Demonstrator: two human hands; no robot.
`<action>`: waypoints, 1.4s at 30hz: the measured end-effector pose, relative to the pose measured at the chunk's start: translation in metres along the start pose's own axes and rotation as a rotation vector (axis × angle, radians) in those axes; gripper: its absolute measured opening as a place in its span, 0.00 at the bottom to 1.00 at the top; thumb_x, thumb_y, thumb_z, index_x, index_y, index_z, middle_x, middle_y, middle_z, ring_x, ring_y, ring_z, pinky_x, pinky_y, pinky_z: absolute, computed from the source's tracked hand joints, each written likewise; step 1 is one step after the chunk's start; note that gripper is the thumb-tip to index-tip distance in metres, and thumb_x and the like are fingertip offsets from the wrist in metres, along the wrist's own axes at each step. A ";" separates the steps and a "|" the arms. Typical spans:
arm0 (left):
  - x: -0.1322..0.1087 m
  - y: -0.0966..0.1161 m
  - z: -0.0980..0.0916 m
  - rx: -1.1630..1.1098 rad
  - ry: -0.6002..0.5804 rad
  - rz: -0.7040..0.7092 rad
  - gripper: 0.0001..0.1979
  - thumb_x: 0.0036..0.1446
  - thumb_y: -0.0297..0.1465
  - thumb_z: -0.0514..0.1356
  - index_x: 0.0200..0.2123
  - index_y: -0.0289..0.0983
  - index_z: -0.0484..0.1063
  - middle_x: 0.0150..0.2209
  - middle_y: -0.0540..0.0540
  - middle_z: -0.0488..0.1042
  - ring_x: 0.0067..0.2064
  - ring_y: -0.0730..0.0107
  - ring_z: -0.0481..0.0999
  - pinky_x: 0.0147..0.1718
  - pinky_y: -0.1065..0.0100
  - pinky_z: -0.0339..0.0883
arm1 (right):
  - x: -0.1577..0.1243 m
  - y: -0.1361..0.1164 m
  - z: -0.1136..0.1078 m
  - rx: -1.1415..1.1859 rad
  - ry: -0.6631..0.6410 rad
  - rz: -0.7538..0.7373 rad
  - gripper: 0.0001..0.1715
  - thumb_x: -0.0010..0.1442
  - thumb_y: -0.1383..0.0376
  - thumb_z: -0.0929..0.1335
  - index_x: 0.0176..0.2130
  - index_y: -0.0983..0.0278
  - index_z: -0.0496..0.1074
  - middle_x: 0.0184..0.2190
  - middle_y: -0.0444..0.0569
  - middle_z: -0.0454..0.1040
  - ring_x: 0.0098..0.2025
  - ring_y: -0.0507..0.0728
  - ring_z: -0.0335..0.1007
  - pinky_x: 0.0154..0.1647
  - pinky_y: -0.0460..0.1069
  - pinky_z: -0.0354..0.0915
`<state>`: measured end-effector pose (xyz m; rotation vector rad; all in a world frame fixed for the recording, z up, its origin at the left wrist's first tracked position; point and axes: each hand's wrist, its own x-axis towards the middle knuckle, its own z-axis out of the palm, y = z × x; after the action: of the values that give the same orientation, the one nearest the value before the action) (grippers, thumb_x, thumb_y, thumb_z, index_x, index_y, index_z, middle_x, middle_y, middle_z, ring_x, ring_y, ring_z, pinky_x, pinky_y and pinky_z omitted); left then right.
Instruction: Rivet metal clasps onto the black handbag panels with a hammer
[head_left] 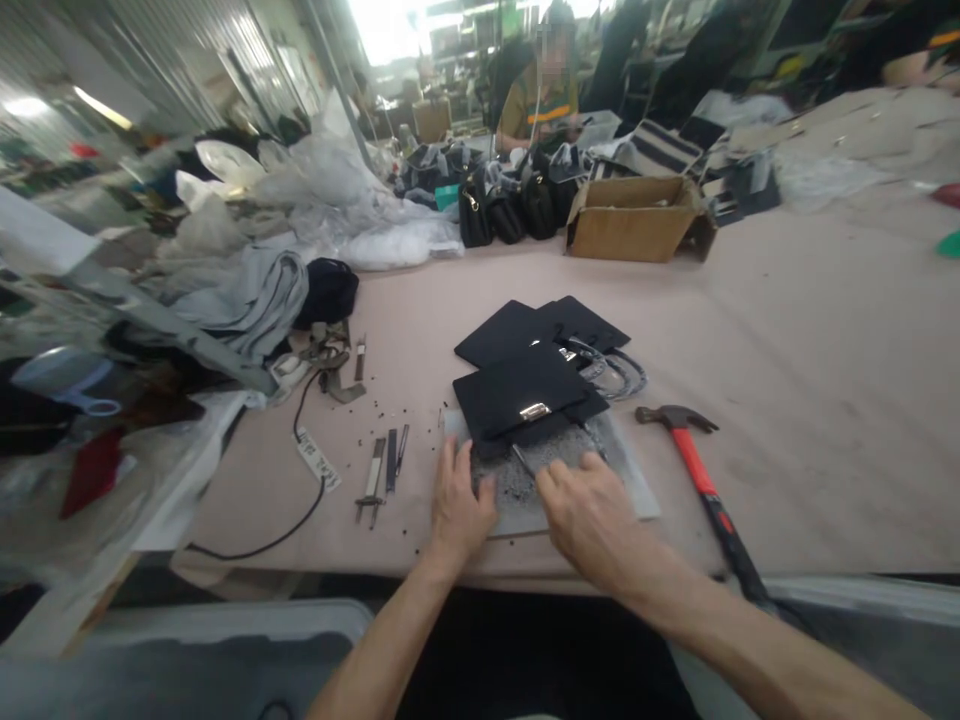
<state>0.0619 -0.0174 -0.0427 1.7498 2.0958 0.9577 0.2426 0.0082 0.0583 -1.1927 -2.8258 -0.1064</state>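
Note:
A black bag panel (517, 392) with a silver metal clasp (535, 411) lies over a worn grey board (634, 490) strewn with dark specks. My left hand (461, 505) rests at the panel's near left corner, fingers stretched and thumb apart. Closed around a slim metal tool (523, 460), my right hand (585, 515) is over the board, the tool's shaft sticking out toward the panel's near edge. More black pieces (499, 335) are stacked behind, with plastic-wrapped handles (622, 375) at their right. To the right lies a claw hammer (701, 475) with a red and black handle.
Narrow metal tools (391, 460) and a labelled black cable (311, 515) are on the left. Behind stand a cardboard box (630, 220), several black bags (536, 205) and heaped plastic wrapping (390, 235). A metal post (172, 320) slants at left. A person (540, 105) sits across the table.

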 end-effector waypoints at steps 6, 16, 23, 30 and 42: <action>-0.051 -0.018 -0.005 -0.222 0.099 -0.087 0.29 0.60 0.28 0.54 0.65 0.35 0.59 0.68 0.34 0.60 0.71 0.53 0.59 0.70 0.50 0.53 | -0.055 -0.059 0.038 0.179 -0.095 -0.031 0.11 0.48 0.77 0.67 0.32 0.64 0.70 0.29 0.50 0.74 0.29 0.57 0.66 0.35 0.56 0.49; -0.086 -0.035 -0.031 -0.340 -0.067 0.007 0.30 0.60 0.25 0.52 0.66 0.39 0.60 0.72 0.40 0.55 0.72 0.56 0.55 0.70 0.52 0.54 | -0.089 -0.089 0.062 0.367 -0.061 -0.036 0.09 0.52 0.74 0.67 0.34 0.64 0.71 0.30 0.48 0.74 0.27 0.56 0.64 0.34 0.54 0.48; -0.073 -0.030 -0.033 -0.283 -0.102 0.041 0.28 0.62 0.25 0.52 0.65 0.34 0.60 0.71 0.35 0.54 0.73 0.54 0.55 0.70 0.49 0.55 | -0.072 -0.080 0.050 0.368 0.114 -0.025 0.13 0.60 0.78 0.63 0.33 0.62 0.69 0.27 0.45 0.72 0.26 0.55 0.65 0.35 0.53 0.52; -0.067 -0.033 -0.044 -0.273 -0.167 0.093 0.29 0.60 0.24 0.56 0.65 0.31 0.61 0.71 0.32 0.55 0.72 0.54 0.56 0.69 0.51 0.57 | -0.068 -0.070 0.054 0.361 0.157 -0.124 0.08 0.66 0.71 0.62 0.39 0.61 0.69 0.28 0.44 0.75 0.26 0.56 0.69 0.32 0.51 0.59; 0.018 -0.105 -0.120 0.431 -0.103 -0.304 0.18 0.63 0.38 0.54 0.45 0.32 0.76 0.46 0.31 0.77 0.50 0.43 0.77 0.48 0.51 0.70 | -0.040 0.002 0.044 0.264 0.212 0.265 0.22 0.66 0.56 0.67 0.53 0.67 0.73 0.53 0.62 0.74 0.54 0.68 0.71 0.53 0.62 0.68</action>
<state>-0.0929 -0.0463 -0.0138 1.5391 2.5367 0.3428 0.2702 -0.0150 0.0112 -1.3847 -2.3878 0.1421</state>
